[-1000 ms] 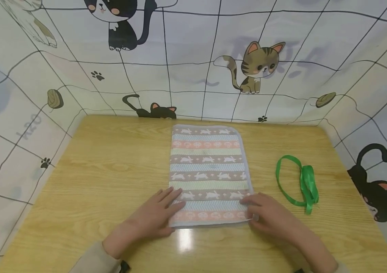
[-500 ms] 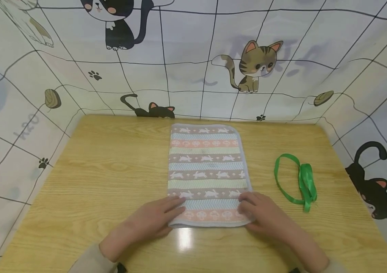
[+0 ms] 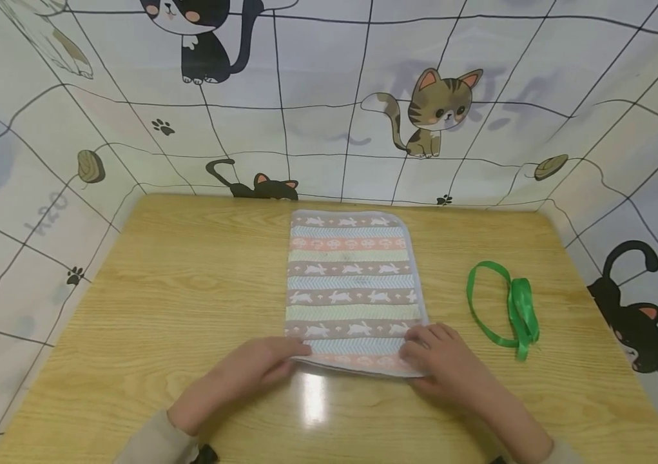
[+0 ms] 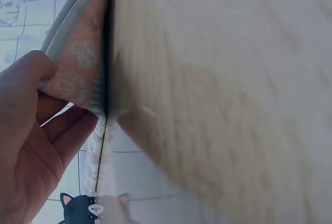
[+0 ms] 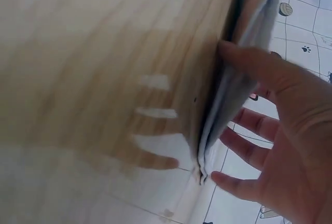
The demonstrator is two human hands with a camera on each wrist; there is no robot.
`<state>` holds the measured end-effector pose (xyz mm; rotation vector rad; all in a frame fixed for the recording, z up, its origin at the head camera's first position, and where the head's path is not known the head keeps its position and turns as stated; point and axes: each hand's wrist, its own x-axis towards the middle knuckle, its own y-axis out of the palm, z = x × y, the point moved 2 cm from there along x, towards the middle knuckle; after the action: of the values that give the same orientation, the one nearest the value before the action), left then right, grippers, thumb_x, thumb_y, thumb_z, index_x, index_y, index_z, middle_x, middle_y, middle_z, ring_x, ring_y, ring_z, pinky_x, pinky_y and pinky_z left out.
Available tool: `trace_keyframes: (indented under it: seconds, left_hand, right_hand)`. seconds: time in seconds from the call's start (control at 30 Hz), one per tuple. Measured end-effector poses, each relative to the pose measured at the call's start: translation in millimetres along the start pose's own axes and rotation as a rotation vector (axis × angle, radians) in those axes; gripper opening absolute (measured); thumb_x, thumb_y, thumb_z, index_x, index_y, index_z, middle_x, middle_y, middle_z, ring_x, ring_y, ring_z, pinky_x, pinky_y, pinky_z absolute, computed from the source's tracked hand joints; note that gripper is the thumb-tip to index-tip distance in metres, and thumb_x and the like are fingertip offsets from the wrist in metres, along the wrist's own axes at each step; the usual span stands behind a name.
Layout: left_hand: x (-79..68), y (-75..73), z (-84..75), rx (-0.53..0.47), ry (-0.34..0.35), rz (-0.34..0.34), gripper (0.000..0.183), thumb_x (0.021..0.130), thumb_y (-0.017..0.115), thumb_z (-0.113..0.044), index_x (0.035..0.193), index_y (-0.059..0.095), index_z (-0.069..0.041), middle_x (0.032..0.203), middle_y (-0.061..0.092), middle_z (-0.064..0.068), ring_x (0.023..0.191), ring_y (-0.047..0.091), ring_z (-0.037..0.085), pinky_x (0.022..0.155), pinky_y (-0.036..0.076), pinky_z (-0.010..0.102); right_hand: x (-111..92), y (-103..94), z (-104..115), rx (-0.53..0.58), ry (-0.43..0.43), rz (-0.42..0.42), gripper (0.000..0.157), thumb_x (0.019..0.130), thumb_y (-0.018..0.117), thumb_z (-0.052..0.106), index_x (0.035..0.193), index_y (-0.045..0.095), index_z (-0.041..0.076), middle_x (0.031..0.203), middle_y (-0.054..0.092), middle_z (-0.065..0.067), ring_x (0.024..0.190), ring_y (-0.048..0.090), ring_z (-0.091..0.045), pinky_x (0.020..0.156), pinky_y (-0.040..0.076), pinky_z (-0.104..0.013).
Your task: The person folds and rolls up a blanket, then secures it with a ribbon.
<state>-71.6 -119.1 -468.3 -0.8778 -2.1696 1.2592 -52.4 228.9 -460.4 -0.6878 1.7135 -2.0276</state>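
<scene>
A folded cloth (image 3: pixel 354 283) with pastel stripes, white rabbits and a pale grey border lies on the table. Its near edge is raised a little off the tabletop. At its near left corner my left hand (image 3: pixel 256 367) pinches the edge between thumb and fingers; in the left wrist view the cloth's layers (image 4: pixel 83 58) part there. My right hand (image 3: pixel 447 361) holds the near right corner, fingers on top. The right wrist view has that thumb at the underside of the cloth (image 5: pixel 228 99).
A looped bundle of green ribbon (image 3: pixel 522 316) lies right of the cloth. The wooden table (image 3: pixel 201 277) meets a cat-printed covering (image 3: pixel 317 129) at the back and both sides. A light glare spot shows on the wood near the front.
Both hands have taken hold of the cloth's near corners. The near edge has risen, and the left hand's fingers no longer lie spread on the cloth.
</scene>
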Motion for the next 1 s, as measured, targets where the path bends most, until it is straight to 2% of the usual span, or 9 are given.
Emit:
trace_keyframes:
  seconds: [0.17, 0.23, 0.33, 0.43, 0.57, 0.77, 0.83, 0.9, 1.0]
  left_hand:
    - [-0.4, -3.9, 5.1, -0.140, -0.116, 0.003, 0.030, 0.098, 0.058, -0.017, 0.126, 0.068, -0.021, 0.120, 0.073, -0.003, 0.108, 0.070, 0.014, 0.095, 0.056, 0.035]
    - [-1.6, -5.6, 7.3, -0.168, -0.155, -0.010, 0.029, 0.098, 0.059, -0.017, 0.124, 0.069, -0.020, 0.115, 0.075, -0.001, 0.093, 0.070, 0.009, 0.086, 0.057, 0.031]
    - [-3.7, -7.6, 10.6, -0.203, -0.209, -0.032, 0.026, 0.097, 0.060, -0.017, 0.121, 0.071, -0.018, 0.098, 0.076, -0.002, 0.067, 0.057, -0.001, 0.067, 0.053, 0.022]
    - [-3.6, -8.7, 11.9, -0.224, -0.260, -0.050, 0.022, 0.097, 0.060, -0.017, 0.115, 0.073, -0.016, 0.071, 0.066, -0.008, 0.051, 0.036, -0.004, 0.051, 0.040, 0.017]
    - [-0.4, -9.8, 10.1, -0.202, -0.336, -0.073, 0.013, 0.094, 0.062, -0.017, 0.095, 0.075, -0.018, 0.056, 0.047, -0.012, 0.048, 0.030, -0.002, 0.045, 0.032, 0.018]
    - [5.8, -9.1, 7.4, -0.105, -0.442, -0.094, 0.023, 0.087, 0.065, -0.017, 0.065, 0.060, -0.023, 0.062, 0.054, -0.011, 0.057, 0.042, 0.002, 0.053, 0.037, 0.018]
    - [7.5, -9.0, 7.1, -0.084, -0.473, -0.093, 0.026, 0.086, 0.065, -0.017, 0.062, 0.056, -0.023, 0.060, 0.049, -0.011, 0.057, 0.040, 0.005, 0.052, 0.034, 0.020]
    - [9.0, -8.9, 6.6, -0.071, -0.505, -0.096, 0.022, 0.085, 0.066, -0.017, 0.065, 0.060, -0.023, 0.059, 0.047, -0.011, 0.056, 0.039, 0.007, 0.052, 0.033, 0.021]
    - [10.1, -8.7, 5.9, -0.067, -0.539, -0.113, 0.008, 0.084, 0.067, -0.016, 0.081, 0.071, -0.021, 0.060, 0.048, -0.010, 0.055, 0.040, 0.008, 0.050, 0.032, 0.022]
  right_hand:
    - [-1.5, -0.8, 1.5, 0.007, -0.063, -0.108, 0.021, 0.076, 0.078, 0.019, 0.094, 0.070, 0.026, 0.095, 0.068, 0.011, 0.092, 0.065, -0.012, 0.086, 0.054, -0.036]
    - [-2.0, -2.3, 2.1, 0.033, -0.067, -0.113, 0.020, 0.078, 0.077, 0.017, 0.096, 0.071, 0.025, 0.091, 0.070, 0.012, 0.086, 0.067, -0.009, 0.077, 0.056, -0.031]
    - [-1.8, -4.6, 2.6, 0.089, -0.036, -0.079, 0.017, 0.084, 0.075, 0.016, 0.099, 0.070, 0.023, 0.090, 0.073, 0.010, 0.080, 0.069, -0.008, 0.070, 0.057, -0.028]
    - [-0.6, -5.7, 2.0, 0.159, 0.020, -0.030, 0.013, 0.090, 0.070, 0.017, 0.103, 0.070, 0.021, 0.093, 0.075, 0.008, 0.083, 0.070, -0.009, 0.073, 0.058, -0.030]
    - [2.6, -5.6, -0.1, 0.253, 0.114, 0.027, 0.012, 0.095, 0.066, 0.019, 0.107, 0.068, 0.018, 0.092, 0.075, 0.007, 0.083, 0.071, -0.010, 0.073, 0.058, -0.030]
    - [8.6, -3.1, -2.9, 0.365, 0.230, 0.087, 0.012, 0.097, 0.063, 0.017, 0.108, 0.066, 0.017, 0.094, 0.074, 0.006, 0.087, 0.071, -0.011, 0.072, 0.057, -0.028]
    - [9.3, -2.3, -4.3, 0.406, 0.251, 0.103, 0.011, 0.098, 0.061, 0.016, 0.109, 0.064, 0.018, 0.096, 0.073, 0.007, 0.088, 0.070, -0.009, 0.072, 0.055, -0.026]
    - [8.7, -1.3, -6.3, 0.446, 0.253, 0.109, 0.014, 0.099, 0.060, 0.014, 0.112, 0.061, 0.018, 0.097, 0.072, 0.007, 0.088, 0.067, -0.007, 0.072, 0.054, -0.026]
    - [5.6, 0.4, -10.8, 0.514, 0.254, 0.099, 0.023, 0.098, 0.062, 0.012, 0.117, 0.053, 0.018, 0.091, 0.065, 0.008, 0.079, 0.058, -0.002, 0.068, 0.050, -0.023]
